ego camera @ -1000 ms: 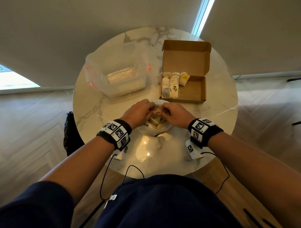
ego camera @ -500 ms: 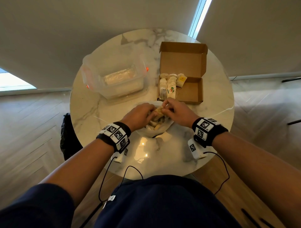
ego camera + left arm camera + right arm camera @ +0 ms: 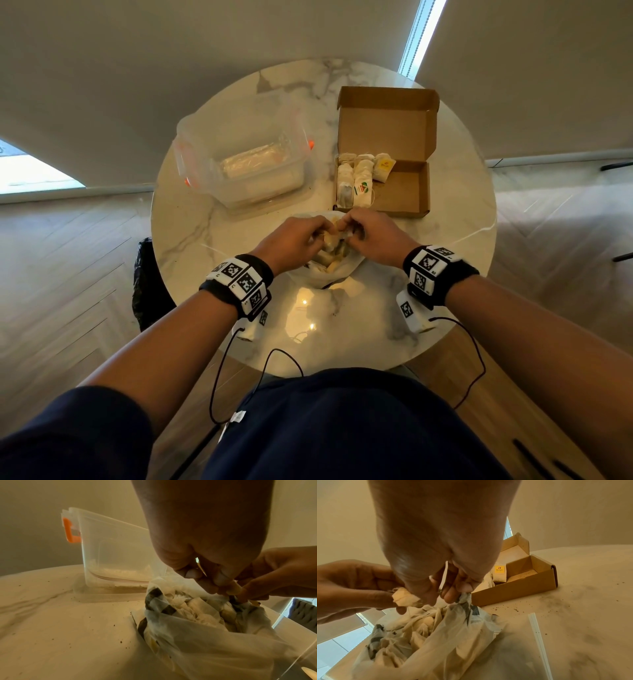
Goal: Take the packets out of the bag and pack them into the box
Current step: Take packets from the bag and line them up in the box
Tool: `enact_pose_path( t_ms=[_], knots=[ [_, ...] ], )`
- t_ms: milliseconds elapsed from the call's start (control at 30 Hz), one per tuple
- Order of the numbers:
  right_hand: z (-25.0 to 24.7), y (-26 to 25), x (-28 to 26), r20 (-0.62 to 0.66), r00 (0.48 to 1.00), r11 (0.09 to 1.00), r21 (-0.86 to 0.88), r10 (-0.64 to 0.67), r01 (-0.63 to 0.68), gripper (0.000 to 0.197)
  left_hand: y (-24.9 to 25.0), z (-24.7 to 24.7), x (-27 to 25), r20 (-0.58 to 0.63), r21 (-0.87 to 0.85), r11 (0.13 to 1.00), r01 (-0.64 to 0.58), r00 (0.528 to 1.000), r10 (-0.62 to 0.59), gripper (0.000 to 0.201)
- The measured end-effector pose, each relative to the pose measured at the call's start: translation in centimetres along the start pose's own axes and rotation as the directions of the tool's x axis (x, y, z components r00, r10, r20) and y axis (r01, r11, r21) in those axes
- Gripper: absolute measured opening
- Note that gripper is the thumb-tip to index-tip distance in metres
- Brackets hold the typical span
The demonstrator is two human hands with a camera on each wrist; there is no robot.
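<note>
A translucent white bag (image 3: 337, 270) full of tea packets lies on the marble table (image 3: 191, 226) near me. My left hand (image 3: 294, 240) pinches a small tan packet (image 3: 406, 598) just above the bag's mouth (image 3: 197, 609). My right hand (image 3: 370, 236) meets it there: its thumb lies against that packet, and its lower fingers (image 3: 453, 595) pinch the bag's rim. Beyond the hands sits the open cardboard box (image 3: 411, 192), with several packets (image 3: 359, 178) lined up in its left part. One of them carries a yellow label (image 3: 500, 570).
A clear plastic container (image 3: 239, 161) with orange clips (image 3: 70, 530) stands at the back left, holding something pale. Dark crumbs dot the tabletop (image 3: 573, 601). A black bag (image 3: 150, 284) sits on the floor beside the table's left edge.
Both hands have stayed at the bag's mouth and shifted slightly towards the box. The tan packet has come up between the fingertips.
</note>
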State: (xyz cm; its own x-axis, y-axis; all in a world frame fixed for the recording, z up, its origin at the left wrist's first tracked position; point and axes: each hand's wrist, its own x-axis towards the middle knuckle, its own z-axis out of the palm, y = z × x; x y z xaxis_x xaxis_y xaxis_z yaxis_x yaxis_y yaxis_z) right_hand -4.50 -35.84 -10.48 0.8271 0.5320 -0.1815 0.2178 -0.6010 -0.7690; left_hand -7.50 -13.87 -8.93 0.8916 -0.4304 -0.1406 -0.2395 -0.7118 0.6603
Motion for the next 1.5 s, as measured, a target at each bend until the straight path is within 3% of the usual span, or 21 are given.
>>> enact_pose_path(
  t_ms=[133,300,400,467,567,700,867,1033,1167,1367,1500],
  knots=[
    [0.0,-0.2,0.1,0.055,0.998,0.998,-0.062,-0.001,0.005,0.031,0.2,0.1,0.2,-0.035,-0.015,1.000,-0.019,0.999,0.019,0.020],
    [0.5,-0.3,0.0,0.015,0.999,0.994,-0.103,-0.041,0.042,0.018,0.5,0.0,0.5,-0.065,-0.030,0.999,-0.032,0.997,0.029,0.019],
    [0.4,-0.2,0.0,-0.002,0.998,0.992,-0.111,-0.065,0.065,0.009,0.4,0.2,0.7,-0.098,-0.044,0.999,0.032,0.995,-0.037,0.020],
    [0.2,-0.1,-0.1,-0.023,0.999,0.994,-0.102,-0.037,0.034,0.009,0.0,0.4,0.6,-0.063,-0.037,0.993,0.109,0.992,-0.111,0.030],
    [0.0,0.2,-0.3,-0.039,0.999,0.996,-0.083,0.019,-0.023,0.012,-1.3,1.1,0.1,0.068,0.167,0.977,0.133,0.987,-0.146,0.041],
    [0.0,0.5,-0.4,-0.055,0.997,0.996,-0.078,0.045,-0.050,0.013,-2.1,1.9,-0.3,0.084,0.226,0.972,0.064,0.993,-0.085,0.018],
    [0.0,0.4,-0.4,-0.053,0.997,0.995,-0.074,0.062,-0.066,0.014,-2.7,2.3,-0.3,0.098,0.257,0.962,0.093,0.988,-0.121,0.018],
    [-0.2,0.3,-0.4,-0.065,0.997,0.996,-0.077,0.041,-0.046,0.011,-2.3,2.3,-0.4,0.105,0.267,0.963,0.046,0.992,-0.076,0.009],
    [-0.1,0.2,-0.3,-0.062,0.996,0.995,-0.076,0.062,-0.067,0.012,-2.1,2.5,-0.3,0.088,0.231,0.966,0.111,0.987,-0.134,0.027],
    [-0.1,0.2,-0.5,-0.031,0.996,0.995,-0.046,0.087,-0.089,0.013,-1.8,2.4,-0.2,0.119,0.247,0.965,0.087,0.986,-0.119,0.005],
    [-0.3,0.1,-0.5,-0.036,0.995,0.994,-0.045,0.096,-0.097,0.013,-1.2,1.3,-0.3,0.127,0.201,0.978,0.045,0.989,-0.072,0.007]
  ],
)
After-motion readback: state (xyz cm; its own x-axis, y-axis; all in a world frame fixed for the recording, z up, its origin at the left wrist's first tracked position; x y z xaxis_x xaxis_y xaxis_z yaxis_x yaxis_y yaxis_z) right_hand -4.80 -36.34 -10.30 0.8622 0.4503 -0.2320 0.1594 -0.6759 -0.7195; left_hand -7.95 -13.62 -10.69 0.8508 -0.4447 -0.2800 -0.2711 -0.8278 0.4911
